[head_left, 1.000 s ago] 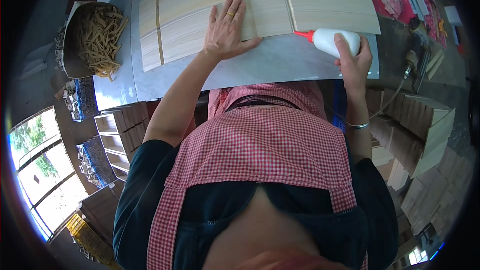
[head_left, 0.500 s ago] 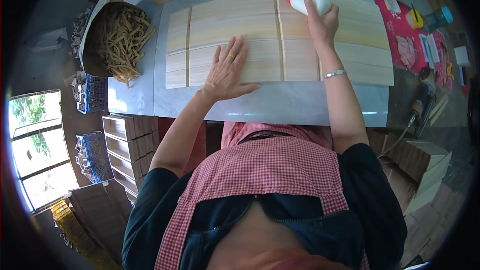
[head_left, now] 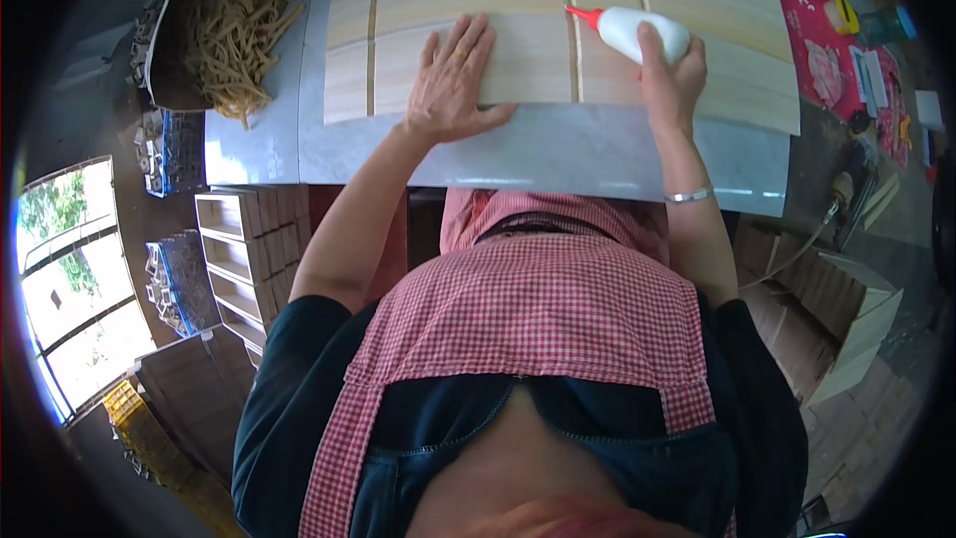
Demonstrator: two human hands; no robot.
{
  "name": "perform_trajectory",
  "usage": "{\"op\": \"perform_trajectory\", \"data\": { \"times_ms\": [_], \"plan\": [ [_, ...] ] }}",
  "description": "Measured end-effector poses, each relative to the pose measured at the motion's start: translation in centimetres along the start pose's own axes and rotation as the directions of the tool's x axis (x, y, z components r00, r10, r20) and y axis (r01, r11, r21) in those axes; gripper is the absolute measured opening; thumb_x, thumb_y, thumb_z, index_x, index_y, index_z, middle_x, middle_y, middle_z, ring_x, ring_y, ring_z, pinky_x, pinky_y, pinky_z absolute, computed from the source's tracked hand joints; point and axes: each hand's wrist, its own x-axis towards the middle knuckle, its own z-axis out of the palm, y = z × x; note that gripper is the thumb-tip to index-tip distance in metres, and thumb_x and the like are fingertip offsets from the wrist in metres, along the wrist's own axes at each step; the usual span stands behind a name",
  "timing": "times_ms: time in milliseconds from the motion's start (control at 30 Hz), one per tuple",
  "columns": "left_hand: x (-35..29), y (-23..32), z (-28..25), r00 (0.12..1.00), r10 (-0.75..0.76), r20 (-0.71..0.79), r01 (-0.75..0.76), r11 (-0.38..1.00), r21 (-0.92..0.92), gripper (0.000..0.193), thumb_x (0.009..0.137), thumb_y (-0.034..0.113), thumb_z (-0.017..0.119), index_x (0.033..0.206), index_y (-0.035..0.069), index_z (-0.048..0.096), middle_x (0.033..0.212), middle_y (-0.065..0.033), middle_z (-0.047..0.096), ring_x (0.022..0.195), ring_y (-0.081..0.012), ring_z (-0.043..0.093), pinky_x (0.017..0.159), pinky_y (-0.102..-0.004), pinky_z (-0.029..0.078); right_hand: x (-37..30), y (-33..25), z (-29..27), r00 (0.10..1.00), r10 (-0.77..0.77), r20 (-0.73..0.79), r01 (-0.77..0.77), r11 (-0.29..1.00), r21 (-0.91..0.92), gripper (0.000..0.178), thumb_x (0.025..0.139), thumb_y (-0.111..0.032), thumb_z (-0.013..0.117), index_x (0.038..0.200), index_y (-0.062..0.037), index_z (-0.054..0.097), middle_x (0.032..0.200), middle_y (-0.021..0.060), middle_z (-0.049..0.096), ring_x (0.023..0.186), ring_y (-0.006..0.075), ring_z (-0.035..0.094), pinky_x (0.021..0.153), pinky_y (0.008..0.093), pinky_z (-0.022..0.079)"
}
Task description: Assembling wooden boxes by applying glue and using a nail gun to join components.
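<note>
Head view is showing the left hand (head_left: 450, 80) lying flat, fingers spread, palm pressing down on the pale, smooth-grained thin wooden panels (head_left: 518, 35) that are lying side by side on the glossy grey tabletop (head_left: 558, 154). A ring is showing on one finger. Just right of that hand, a narrow darker wooden strip (head_left: 573, 35) is running along a seam between two panels, and a second similar strip (head_left: 373, 35) is lying well to its left.

The right hand (head_left: 672, 85) is wrapping closed around a soft white plastic squeeze bottle with a red cone nozzle (head_left: 637, 32), the bottle tilting so the nozzle tip is touching the seam strip just beyond the left hand's fingertips. A thin metal bangle (head_left: 689, 196) is circling the right wrist.

Far left of the left hand, an open sack of tangled tan rubber-band-like loops (head_left: 224, 25) is sitting beside the tabletop. A red-and-white checked fabric apron (head_left: 538, 309) is covering the person's front.
</note>
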Motion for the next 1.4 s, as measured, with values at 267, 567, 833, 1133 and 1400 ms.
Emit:
{"op": "perform_trajectory", "data": {
  "times_ms": [267,567,833,1133,1400],
  "plan": [
    [0.4,-0.1,-0.1,1.0,0.011,-0.02,-0.01,0.997,0.08,0.104,0.082,0.066,0.059,0.158,0.002,0.03,0.167,-0.0132,0.025,0.156,-0.031,0.015,0.125,-0.0566,0.014,-8.3,0.4,-6.0,0.995,0.002,0.099,0.003,0.998,-0.059,0.055,0.091,-0.036,0.073,0.117,0.0082,0.053,0.101,0.0203,0.063,0.081,0.0257,0.065,0.066,0.0331,0.055],
    [0.0,-1.1,-1.3,1.0,0.019,-0.022,-0.021,0.992,-0.128,0.093,0.09,0.065,0.053,0.158,0.005,0.031,0.167,-0.0106,0.025,0.156,-0.0286,0.017,0.125,-0.0559,0.014,-5.9,-4.1,-7.8,0.953,0.152,0.262,-0.156,0.988,-0.003,0.048,0.091,-0.034,0.074,0.111,0.0056,0.057,0.09,0.0155,0.063,0.057,0.0146,0.059,0.049,0.0221,0.048],
    [-0.3,-15.7,-1.5,0.941,-0.299,-0.157,0.304,0.952,0.011,0.067,0.102,0.051,0.043,0.156,0.012,0.036,0.166,-0.0053,0.029,0.155,-0.028,0.02,0.124,-0.0567,0.018,-1.5,-7.4,7.5,0.949,-0.066,0.308,-0.04,0.945,0.325,0.044,0.091,-0.03,0.075,0.11,0.0042,0.054,0.089,0.0125,0.063,0.053,0.0146,0.058,0.047,0.0236,0.048],
    [0.5,-19.5,-2.1,0.895,-0.408,-0.179,0.398,0.913,-0.093,0.051,0.105,0.035,0.039,0.151,0.013,0.044,0.162,-0.0034,0.038,0.153,-0.0271,0.027,0.121,-0.0577,0.023,2.6,-7.3,25.9,0.928,-0.127,0.349,0.029,0.961,0.274,0.054,0.089,-0.035,0.076,0.113,0.0064,0.051,0.089,0.0146,0.064,0.053,0.0128,0.06,0.05,0.0237,0.051],
    [0.7,-19.5,-2.2,0.894,-0.393,-0.214,0.381,0.92,-0.094,0.049,0.104,0.031,0.041,0.149,0.012,0.045,0.159,-0.0029,0.041,0.15,-0.0271,0.032,0.119,-0.058,0.026,1.8,-5.6,27.6,0.939,-0.211,0.271,0.196,0.977,0.082,0.056,0.087,-0.037,0.074,0.113,0.0071,0.052,0.098,0.0229,0.067,0.072,0.0322,0.067,0.069,0.0383,0.057]
  ]
}}
